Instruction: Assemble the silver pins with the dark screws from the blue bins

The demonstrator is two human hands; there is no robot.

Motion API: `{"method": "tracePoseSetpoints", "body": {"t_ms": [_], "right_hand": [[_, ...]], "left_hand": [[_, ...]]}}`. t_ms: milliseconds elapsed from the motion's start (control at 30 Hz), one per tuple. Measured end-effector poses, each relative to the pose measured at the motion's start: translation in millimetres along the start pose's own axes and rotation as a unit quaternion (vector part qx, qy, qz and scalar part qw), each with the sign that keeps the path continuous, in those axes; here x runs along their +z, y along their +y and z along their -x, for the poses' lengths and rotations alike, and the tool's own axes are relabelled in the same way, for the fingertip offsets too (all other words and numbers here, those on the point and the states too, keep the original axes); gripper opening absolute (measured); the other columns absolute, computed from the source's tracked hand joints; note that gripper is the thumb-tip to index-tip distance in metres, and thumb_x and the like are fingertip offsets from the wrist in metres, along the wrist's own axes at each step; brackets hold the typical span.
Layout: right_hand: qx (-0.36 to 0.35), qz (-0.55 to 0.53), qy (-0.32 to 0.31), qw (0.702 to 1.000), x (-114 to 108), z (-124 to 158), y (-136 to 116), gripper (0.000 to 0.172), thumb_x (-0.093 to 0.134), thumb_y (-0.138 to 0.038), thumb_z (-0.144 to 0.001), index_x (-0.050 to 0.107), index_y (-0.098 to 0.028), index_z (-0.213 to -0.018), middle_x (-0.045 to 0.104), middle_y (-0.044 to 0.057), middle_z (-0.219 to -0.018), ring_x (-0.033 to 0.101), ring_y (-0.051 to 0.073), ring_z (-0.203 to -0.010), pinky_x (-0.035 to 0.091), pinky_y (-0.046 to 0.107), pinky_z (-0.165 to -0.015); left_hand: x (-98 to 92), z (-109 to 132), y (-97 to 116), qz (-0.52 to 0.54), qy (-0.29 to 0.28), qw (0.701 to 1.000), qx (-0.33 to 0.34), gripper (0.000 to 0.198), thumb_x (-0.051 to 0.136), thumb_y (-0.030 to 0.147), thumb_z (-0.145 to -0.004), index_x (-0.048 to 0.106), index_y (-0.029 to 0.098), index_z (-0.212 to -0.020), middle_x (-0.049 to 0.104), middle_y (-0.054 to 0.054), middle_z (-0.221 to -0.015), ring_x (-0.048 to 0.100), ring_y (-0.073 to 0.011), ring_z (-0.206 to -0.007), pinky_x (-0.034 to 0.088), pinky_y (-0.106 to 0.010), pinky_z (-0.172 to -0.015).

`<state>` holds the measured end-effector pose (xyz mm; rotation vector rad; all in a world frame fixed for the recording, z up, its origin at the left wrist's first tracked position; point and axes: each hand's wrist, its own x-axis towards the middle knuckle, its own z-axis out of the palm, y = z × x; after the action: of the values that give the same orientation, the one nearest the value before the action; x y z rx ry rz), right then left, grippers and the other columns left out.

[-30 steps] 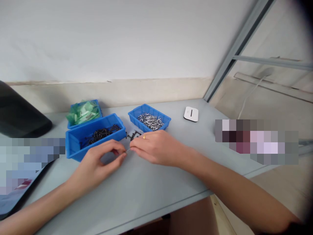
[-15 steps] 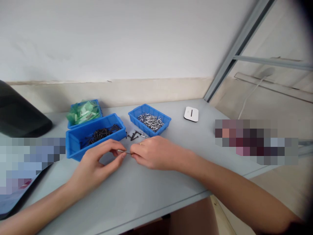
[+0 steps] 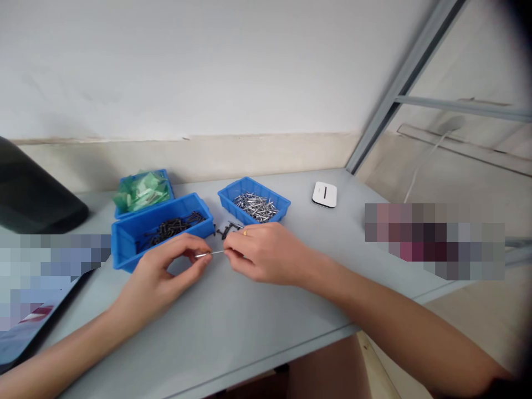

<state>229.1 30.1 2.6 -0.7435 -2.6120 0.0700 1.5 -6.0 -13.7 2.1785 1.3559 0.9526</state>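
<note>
Between my two hands runs a thin silver pop rivet (image 3: 218, 252). The fingertips of my left hand (image 3: 177, 260) pinch its thicker end, while my right hand (image 3: 260, 250) is closed at the tip of the thin pin. Behind my left hand stands a long blue bin (image 3: 124, 252) with black screws (image 3: 172, 228) in it. Beyond my right hand sits a blue bin (image 3: 233, 209) of silver rivets (image 3: 255, 206). A few loose black screws (image 3: 225, 229) lie on the table just past my right fingertips, partly hidden by them.
A third blue bin (image 3: 119, 210) with green plastic bags (image 3: 143, 191) stands at the back left. A white square device (image 3: 325, 194) lies at the right on the grey table (image 3: 233, 332). A dark rounded object (image 3: 37, 194) and a blurred-out screen are at the left.
My right hand has shifted slightly up and turned a little, and more of the rivet's thin pin shows between my hands. My left hand has moved slightly up and left.
</note>
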Motion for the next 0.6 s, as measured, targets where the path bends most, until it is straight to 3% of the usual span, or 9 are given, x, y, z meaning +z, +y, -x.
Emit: {"method": "tracePoseSetpoints", "body": {"t_ms": [267,600], "right_hand": [[-0.034,-0.009,0.043,0.998,-0.9,-1.3,-2.0,0.025,0.038,-0.023,-0.098,0.06,-0.017,-0.087,0.065,0.001,-0.073,0.058,0.012,-0.069,0.037,0.025,-0.064],[-0.079,0.003,0.056,0.995,5.5,0.6,-3.4,0.025,0.039,-0.023,-0.098,0.059,-0.018,-0.084,0.065,0.0,-0.073,0.057,0.011,-0.068,0.036,0.025,-0.063]], "left_hand": [[4.1,-1.6,-0.4,0.006,-0.027,0.999,0.02,0.014,0.059,0.034,-0.091,0.067,0.024,-0.089,0.07,0.0,-0.085,0.065,-0.0173,-0.077,0.053,-0.026,-0.069],[5.2,-2.4,2.5,0.002,-0.102,0.994,0.046,0.016,0.055,0.031,-0.09,0.066,0.023,-0.082,0.068,0.001,-0.077,0.062,-0.0154,-0.07,0.052,-0.025,-0.067]]}}
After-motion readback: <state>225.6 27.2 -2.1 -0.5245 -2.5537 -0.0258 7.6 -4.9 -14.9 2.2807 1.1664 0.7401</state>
